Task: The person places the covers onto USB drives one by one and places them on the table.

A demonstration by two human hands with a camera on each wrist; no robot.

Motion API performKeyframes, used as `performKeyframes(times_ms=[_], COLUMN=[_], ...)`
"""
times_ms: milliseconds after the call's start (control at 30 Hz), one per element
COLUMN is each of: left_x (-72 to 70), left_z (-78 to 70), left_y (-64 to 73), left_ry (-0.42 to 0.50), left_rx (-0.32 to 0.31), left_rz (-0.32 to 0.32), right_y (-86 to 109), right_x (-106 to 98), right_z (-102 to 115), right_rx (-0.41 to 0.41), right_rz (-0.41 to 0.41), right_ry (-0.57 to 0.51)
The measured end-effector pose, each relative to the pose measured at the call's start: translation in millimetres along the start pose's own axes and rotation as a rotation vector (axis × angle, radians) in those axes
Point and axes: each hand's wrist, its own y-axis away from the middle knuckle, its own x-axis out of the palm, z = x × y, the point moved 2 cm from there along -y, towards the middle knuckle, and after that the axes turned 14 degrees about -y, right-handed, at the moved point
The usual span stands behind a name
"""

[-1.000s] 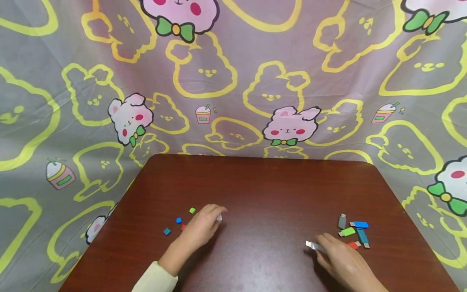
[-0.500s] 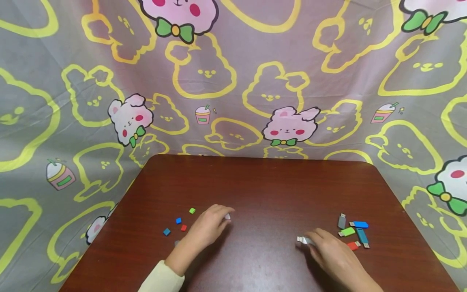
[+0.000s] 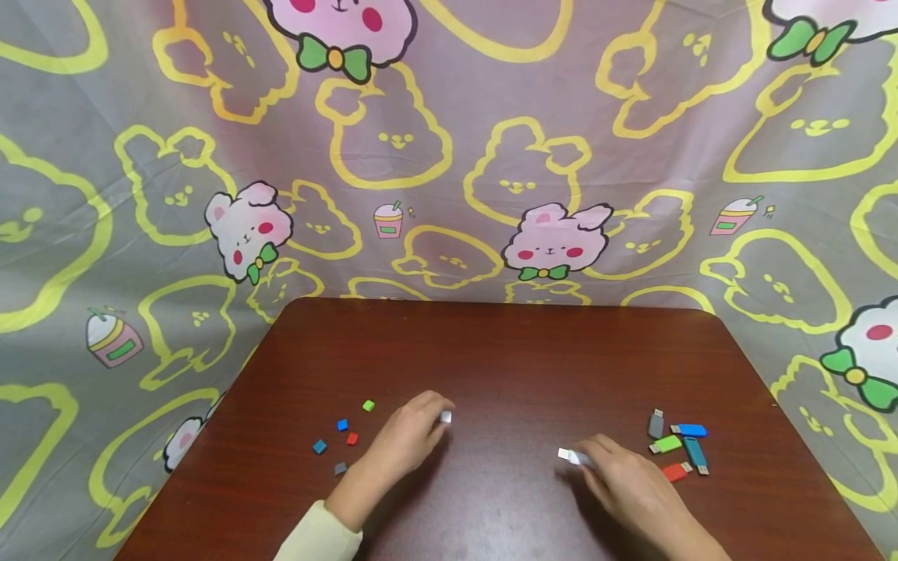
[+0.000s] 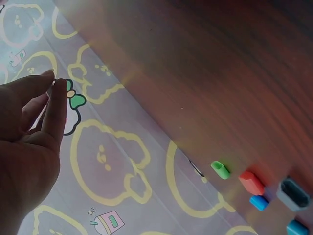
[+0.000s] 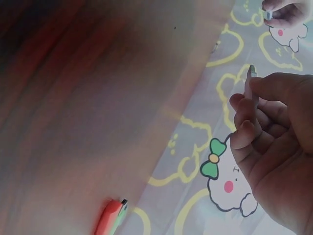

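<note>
My right hand (image 3: 631, 479) pinches a white USB flash drive (image 3: 578, 458) between thumb and fingers, its metal plug (image 5: 252, 71) pointing out toward the left hand. Across from it, my left hand (image 3: 407, 436) pinches a small white cap (image 3: 446, 417) at its fingertips; the fingers mostly hide it in the left wrist view. Both hands are raised over the middle of the table with a gap between them. Left of the left hand lie loose caps: a green cap (image 3: 368, 405), a blue cap (image 3: 342, 425), a red cap (image 3: 352, 439), a teal cap (image 3: 319, 446) and a grey cap (image 3: 341, 468).
Uncapped flash drives lie beyond the right hand: a grey drive (image 3: 655, 424), a blue drive (image 3: 691, 430), a green drive (image 3: 665, 444), a teal drive (image 3: 694, 454) and a red drive (image 3: 677, 471). A patterned cloth (image 3: 435, 156) surrounds the brown table (image 3: 491, 351) behind and at the sides.
The left hand has moved right with the white cap, uncovering the red and grey caps. The right hand has brought the white flash drive left and slightly up, so the hands are closer.
</note>
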Motion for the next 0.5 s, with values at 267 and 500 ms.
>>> performKeyframes(times_ms=[267, 500], left_x=[-2.4, -2.3], left_z=[-8.2, -20.5], left_y=[-4.2, -8.4], left_ry=[0.026, 0.038], left_rx=[-0.008, 0.031], left_rz=[0.044, 0.065], right_y=[-8.1, -19.6], right_x=[0, 4], right_z=[4, 9], right_rx=[-0.145, -0.181], right_rz=[-0.059, -0.061], right_ry=[-0.038, -0.058])
